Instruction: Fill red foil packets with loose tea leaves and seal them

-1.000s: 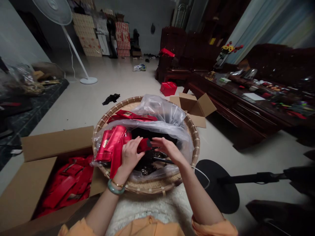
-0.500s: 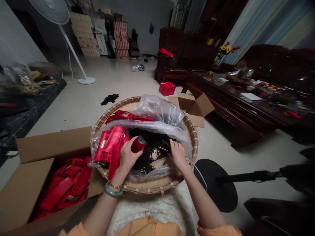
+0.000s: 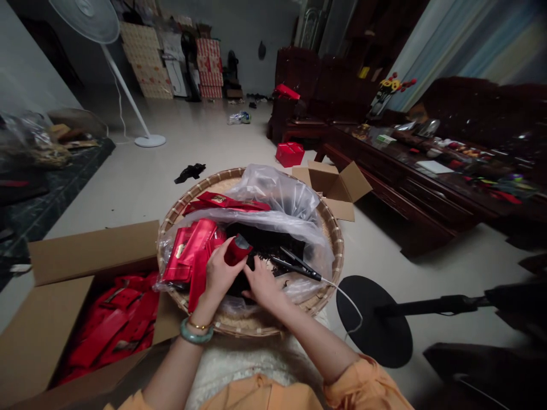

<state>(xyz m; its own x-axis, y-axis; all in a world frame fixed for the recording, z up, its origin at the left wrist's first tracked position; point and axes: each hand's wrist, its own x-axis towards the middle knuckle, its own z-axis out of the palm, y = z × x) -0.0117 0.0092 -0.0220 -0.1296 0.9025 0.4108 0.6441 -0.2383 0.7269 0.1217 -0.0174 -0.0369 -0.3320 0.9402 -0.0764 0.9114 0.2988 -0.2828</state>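
Note:
My left hand (image 3: 220, 274) grips a small red foil pouch (image 3: 236, 250) with its silvery mouth turned up. My right hand (image 3: 261, 286) rests just beside the pouch, fingers loosely apart over dark loose tea leaves (image 3: 265, 245) and holding nothing. The leaves lie inside a clear plastic bag (image 3: 277, 191), which sits in a round woven bamboo tray (image 3: 252, 326). Several flat red packets (image 3: 190, 253) lie at the bag's left side. A black tong-like tool (image 3: 296, 265) with a white cable lies on the plastic, right of my right hand.
A cardboard box (image 3: 51, 307) full of red packets stands at my left. A black round stand base (image 3: 374, 322) is on the floor at my right. Further off are an opened carton (image 3: 333, 185), a red box (image 3: 289, 154) and a dark wooden table (image 3: 405, 171).
My right hand has moved left from the black tool to beside the red pouch, leaving the tool in full view. The pouch has turned, its mouth now facing up.

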